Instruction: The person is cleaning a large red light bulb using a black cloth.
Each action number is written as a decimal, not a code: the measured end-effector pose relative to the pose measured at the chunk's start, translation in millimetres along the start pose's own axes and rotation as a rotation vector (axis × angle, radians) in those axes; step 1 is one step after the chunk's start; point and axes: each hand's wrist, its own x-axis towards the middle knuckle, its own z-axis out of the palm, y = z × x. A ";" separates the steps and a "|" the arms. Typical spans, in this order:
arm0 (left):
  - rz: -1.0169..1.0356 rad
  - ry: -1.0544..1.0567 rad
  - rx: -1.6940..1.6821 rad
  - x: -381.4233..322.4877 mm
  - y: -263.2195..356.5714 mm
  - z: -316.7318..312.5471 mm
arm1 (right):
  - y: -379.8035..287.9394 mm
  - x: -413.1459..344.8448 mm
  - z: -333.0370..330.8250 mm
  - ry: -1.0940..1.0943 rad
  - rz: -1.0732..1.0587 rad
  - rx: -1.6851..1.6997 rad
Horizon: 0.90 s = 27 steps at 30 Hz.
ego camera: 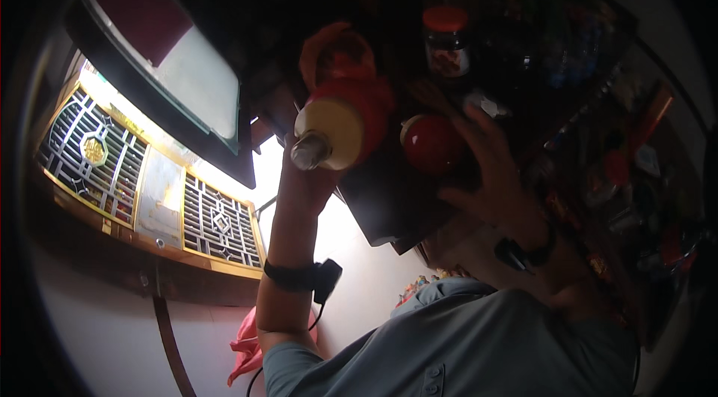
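My left hand (311,186) reaches up to a red object with a cream rounded end (342,127) and a silver knob-like tip. The hand closes around its near side, with most fingers hidden behind it. A shiny red ball-shaped object (429,141) with a gold-coloured rim sits just to the right, on dark surroundings. Beside it, my right hand (496,172) is spread, thumb and fingers apart, holding nothing visible. Another red-orange rounded shape (339,54) shows beyond the held object, too dim to name.
A glass jar with a red lid (446,40) stands at the back. Above left is a dark-framed glass panel (202,82). A lattice-fronted wooden cabinet (162,167) stands at far left, a pink plastic bag (247,341) below. Assorted dim items crowd the right.
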 end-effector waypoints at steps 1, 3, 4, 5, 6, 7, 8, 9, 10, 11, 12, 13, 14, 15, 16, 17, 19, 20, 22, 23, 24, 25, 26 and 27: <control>-0.010 -0.018 0.001 -3.7 -1.9 0.6 | -9.7 1.8 -5.7 0.013 0.012 -0.011; -0.079 -0.196 -0.314 -13.1 -6.4 2.6 | -31.6 5.3 -17.3 0.108 -0.143 0.134; -0.063 -0.089 -0.024 -21.1 -6.5 12.9 | -40.0 8.6 -18.7 0.119 -0.125 0.117; -0.083 -0.111 -0.028 -23.9 -9.8 15.0 | -48.1 12.1 -19.2 0.166 -0.169 0.209; -0.180 -0.297 -0.265 -24.0 -14.4 19.5 | -55.8 12.8 -22.9 0.218 -0.208 0.278; -0.210 -0.387 -0.367 -27.7 -20.8 20.2 | -59.4 13.4 -22.9 0.229 -0.186 0.247; -0.251 -0.479 -0.462 -30.2 -26.3 20.7 | -61.2 14.2 -22.6 0.278 -0.227 0.241; -0.289 -0.560 -0.550 -35.3 -31.6 17.7 | -62.6 12.5 -21.9 0.313 -0.275 0.243; -0.325 -0.480 -0.243 -42.9 -23.7 37.3 | -64.8 4.8 -27.2 0.187 -0.185 0.267; -0.320 -0.483 -0.149 -43.4 -30.4 39.7 | -65.0 0.8 -32.3 0.182 -0.160 0.241; -0.312 -0.487 -0.053 -48.0 -34.6 43.1 | -67.0 -2.8 -37.9 0.161 -0.201 0.253; -0.326 -0.495 -0.072 -54.6 -39.1 51.5 | -69.6 -12.3 -42.2 0.150 -0.217 0.254; -0.369 -0.440 0.081 -57.6 -39.8 61.4 | -71.3 -19.4 -44.3 0.139 -0.231 0.253; -0.407 -0.382 0.236 -62.2 -43.0 69.7 | -71.6 -32.6 -41.4 0.142 -0.041 0.512; -0.259 -0.486 0.324 -67.5 -53.7 73.2 | -68.2 -43.5 -43.6 0.162 0.154 0.758; -0.267 -0.513 0.316 -71.7 -63.9 79.4 | -61.9 -55.2 -49.6 0.180 0.163 0.736; -0.086 -0.592 0.262 -84.3 -84.5 91.9 | -51.7 -78.5 -65.5 0.066 0.332 1.201; -0.125 -0.542 0.172 -89.7 -98.6 96.0 | -51.0 -88.8 -74.5 0.077 0.333 1.189; -0.162 -0.569 0.185 -95.1 -127.9 102.9 | -52.5 -116.4 -94.5 -0.006 0.372 1.314; -0.194 -0.577 0.207 -98.5 -144.1 108.8 | -52.1 -130.2 -103.6 0.014 0.383 1.305; -0.173 -0.571 0.203 -103.2 -162.8 118.3 | -50.9 -144.3 -111.8 0.042 0.421 1.340; -0.198 -0.591 0.193 -108.6 -181.4 130.1 | -48.2 -160.9 -121.3 0.076 0.464 1.375; -0.226 -0.589 0.117 -113.9 -199.8 142.4 | -40.2 -177.6 -130.3 0.108 0.484 1.365; -0.263 -0.590 0.042 -120.1 -220.5 157.3 | -26.7 -196.9 -139.5 0.090 0.503 1.265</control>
